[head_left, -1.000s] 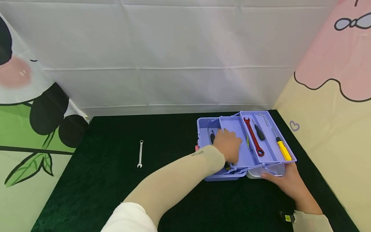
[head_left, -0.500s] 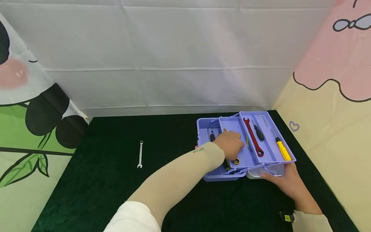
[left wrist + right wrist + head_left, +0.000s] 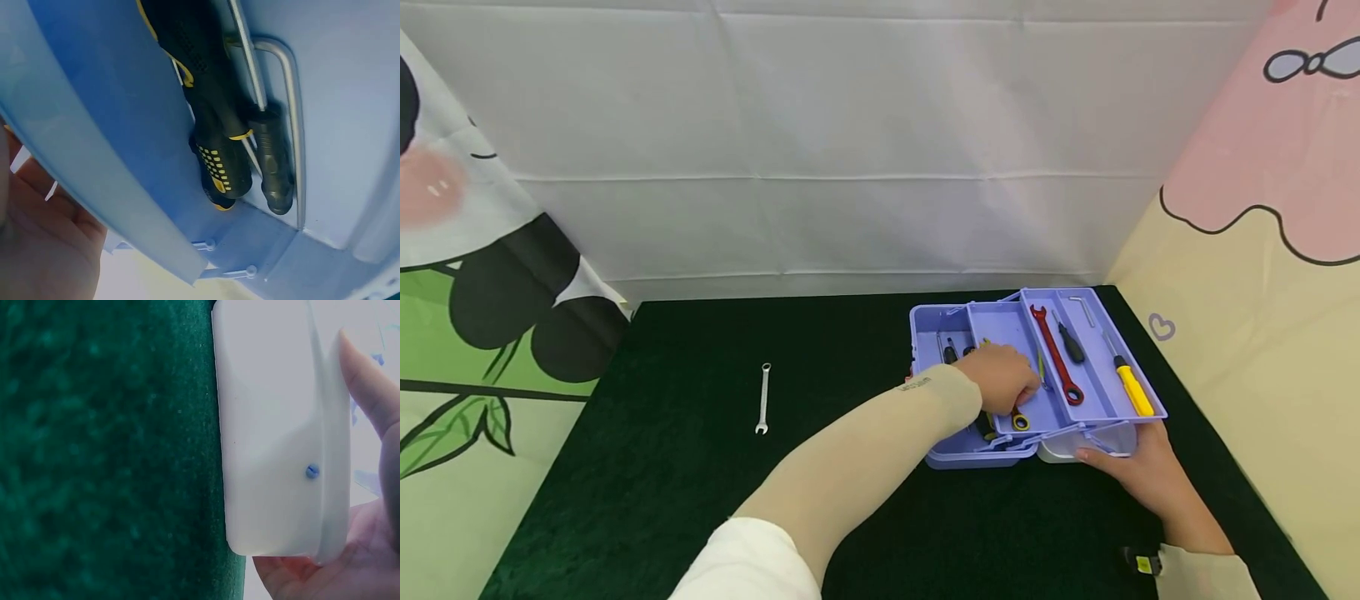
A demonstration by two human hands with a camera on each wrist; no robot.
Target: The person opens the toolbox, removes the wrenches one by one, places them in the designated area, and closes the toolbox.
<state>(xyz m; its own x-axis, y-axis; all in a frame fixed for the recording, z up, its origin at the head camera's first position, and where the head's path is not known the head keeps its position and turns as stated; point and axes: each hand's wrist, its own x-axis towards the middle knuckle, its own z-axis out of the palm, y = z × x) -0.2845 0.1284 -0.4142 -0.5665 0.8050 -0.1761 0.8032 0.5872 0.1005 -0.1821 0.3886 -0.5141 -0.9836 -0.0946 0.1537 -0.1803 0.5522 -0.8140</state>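
Left grip (image 3: 1003, 379), fingers curled into toolbox tray (image 3: 1000, 321), state undeterminable; yellow ring tool (image 3: 1019, 422) lies just below-right, nearer than right grip (image 3: 1138, 471), which holds the white lid (image 3: 1060, 450).

The lilac plastic toolbox (image 3: 992, 321) is standing open on the dark green cloth, its cantilever trays fanned out to the right. The left hand (image 3: 1000, 377) is reaching into the middle tray, over a yellow ring-ended wrench (image 3: 1019, 421). The right hand (image 3: 1138, 471) is holding the white lid section (image 3: 1063, 450) at the box's near right corner, thumb lying along its edge.
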